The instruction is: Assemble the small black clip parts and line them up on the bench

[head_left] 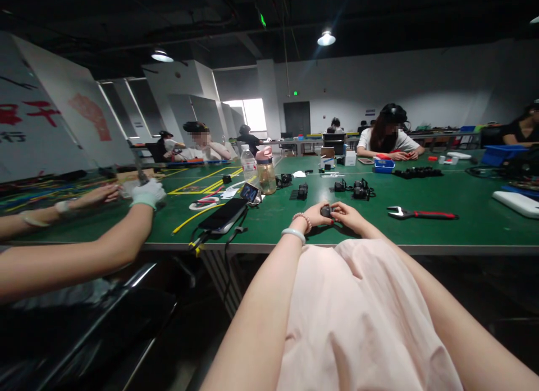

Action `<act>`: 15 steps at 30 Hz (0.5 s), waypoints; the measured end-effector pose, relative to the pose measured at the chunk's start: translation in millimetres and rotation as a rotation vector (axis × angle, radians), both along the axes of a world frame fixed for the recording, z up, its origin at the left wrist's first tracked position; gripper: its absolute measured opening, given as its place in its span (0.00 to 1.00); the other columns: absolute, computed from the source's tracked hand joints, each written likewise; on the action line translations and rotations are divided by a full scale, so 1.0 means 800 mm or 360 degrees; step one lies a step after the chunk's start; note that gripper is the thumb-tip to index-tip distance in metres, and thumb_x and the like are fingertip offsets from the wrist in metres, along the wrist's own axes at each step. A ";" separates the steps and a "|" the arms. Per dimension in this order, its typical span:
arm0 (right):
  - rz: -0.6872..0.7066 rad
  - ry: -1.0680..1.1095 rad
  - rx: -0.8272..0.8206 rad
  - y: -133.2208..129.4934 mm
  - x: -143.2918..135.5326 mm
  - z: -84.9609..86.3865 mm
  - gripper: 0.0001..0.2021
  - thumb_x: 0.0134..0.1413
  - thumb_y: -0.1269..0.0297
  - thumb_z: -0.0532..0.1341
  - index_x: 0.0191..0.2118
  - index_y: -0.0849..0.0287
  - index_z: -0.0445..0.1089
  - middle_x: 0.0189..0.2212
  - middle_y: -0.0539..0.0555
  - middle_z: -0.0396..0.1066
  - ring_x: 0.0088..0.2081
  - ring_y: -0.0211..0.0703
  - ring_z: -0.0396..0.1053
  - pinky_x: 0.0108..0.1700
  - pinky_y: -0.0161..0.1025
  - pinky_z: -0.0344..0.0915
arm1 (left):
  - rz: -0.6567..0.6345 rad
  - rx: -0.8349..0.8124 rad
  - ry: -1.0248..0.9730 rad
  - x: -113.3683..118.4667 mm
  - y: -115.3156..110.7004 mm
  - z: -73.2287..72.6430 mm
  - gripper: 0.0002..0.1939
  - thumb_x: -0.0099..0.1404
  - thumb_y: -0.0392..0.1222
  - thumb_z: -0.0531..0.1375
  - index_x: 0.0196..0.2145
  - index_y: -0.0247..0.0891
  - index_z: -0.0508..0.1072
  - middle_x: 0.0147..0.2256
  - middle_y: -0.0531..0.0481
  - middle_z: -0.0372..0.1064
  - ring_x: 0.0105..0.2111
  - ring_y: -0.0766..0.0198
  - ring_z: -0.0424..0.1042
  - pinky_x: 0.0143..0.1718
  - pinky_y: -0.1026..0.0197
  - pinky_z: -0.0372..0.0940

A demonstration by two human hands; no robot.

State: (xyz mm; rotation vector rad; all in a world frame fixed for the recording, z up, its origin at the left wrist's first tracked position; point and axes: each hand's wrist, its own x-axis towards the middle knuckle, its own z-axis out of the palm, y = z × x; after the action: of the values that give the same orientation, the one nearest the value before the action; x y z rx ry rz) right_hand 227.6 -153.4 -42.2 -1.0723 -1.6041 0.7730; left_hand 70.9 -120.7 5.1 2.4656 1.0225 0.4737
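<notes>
Both hands meet over the near edge of the green table. My left hand, with a beaded bracelet and a pale bangle at the wrist, is closed on a small black part. From the right, the fingers of my right hand grip the same part. Its details are too small to make out. Beyond the hands lie more black parts: one group to the left, a piece further back, and a cluster to the right.
Red-handled wrench lies at right, near a white case. Black phone, propped phone, amber bottle and clear bottle stand left. Another person's gloved hand is at far left; a person sits opposite.
</notes>
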 end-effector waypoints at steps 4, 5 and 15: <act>-0.0026 -0.0042 0.0034 0.000 0.000 0.000 0.16 0.40 0.59 0.56 0.38 0.59 0.62 0.23 0.47 0.63 0.25 0.35 0.61 0.30 0.35 0.58 | 0.0059 0.0023 -0.0300 -0.010 0.003 -0.019 0.39 0.43 0.46 0.62 0.52 0.34 0.53 0.49 0.43 0.58 0.47 0.59 0.60 0.47 0.61 0.56; -0.0031 -0.0051 0.0042 0.001 0.000 -0.001 0.16 0.40 0.59 0.56 0.38 0.59 0.62 0.23 0.47 0.63 0.26 0.35 0.61 0.30 0.35 0.58 | 0.0059 0.0042 -0.0314 -0.009 0.003 -0.022 0.39 0.43 0.46 0.62 0.52 0.35 0.53 0.49 0.44 0.58 0.47 0.59 0.60 0.47 0.61 0.56; -0.0031 -0.0075 0.0043 -0.001 0.001 0.002 0.16 0.41 0.58 0.56 0.37 0.60 0.63 0.25 0.49 0.65 0.26 0.35 0.61 0.29 0.34 0.59 | -0.0107 0.0078 -0.0305 -0.002 -0.004 -0.015 0.37 0.44 0.43 0.61 0.52 0.37 0.54 0.50 0.46 0.57 0.48 0.59 0.58 0.49 0.61 0.54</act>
State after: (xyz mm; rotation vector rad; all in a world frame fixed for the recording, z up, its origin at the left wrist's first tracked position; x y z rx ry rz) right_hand 228.6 -154.2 -40.5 -1.0923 -1.6369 0.7157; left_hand 69.0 -123.9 -6.9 2.4323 0.8580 0.7048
